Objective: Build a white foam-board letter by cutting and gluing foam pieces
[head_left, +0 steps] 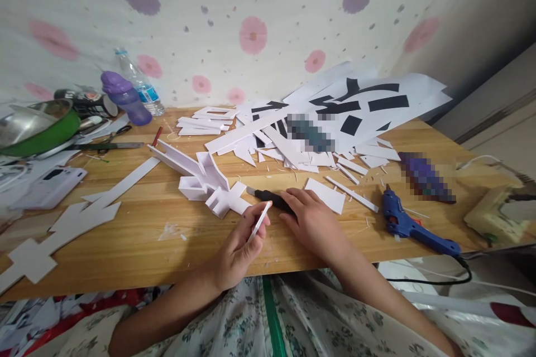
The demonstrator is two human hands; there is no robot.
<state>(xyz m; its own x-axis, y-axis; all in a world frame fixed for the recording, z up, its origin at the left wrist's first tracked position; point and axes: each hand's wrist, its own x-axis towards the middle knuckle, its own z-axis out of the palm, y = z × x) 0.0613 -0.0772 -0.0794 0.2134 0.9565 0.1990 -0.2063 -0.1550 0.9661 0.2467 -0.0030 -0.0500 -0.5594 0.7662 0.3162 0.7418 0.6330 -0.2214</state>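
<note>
My left hand (245,240) is closed, pinching a small flat strip of white foam board (259,222) on edge between thumb and fingers. My right hand (312,223) rests low over the table with its fingers curled over the black handle of a craft knife (274,199), whose blade points left. Just beyond my left hand stands a white foam-board structure (205,175) with upright walls and small box-like parts. To the right of my right hand lies a flat white foam-board piece (326,194).
A blue hot glue gun (402,220) lies at the right, its cord hanging over the edge. White offcuts (293,150) and printed paper sheets (377,103) pile at the back. At the left are a cut white shape (62,234), a green pan (42,134) and a purple bottle (129,100).
</note>
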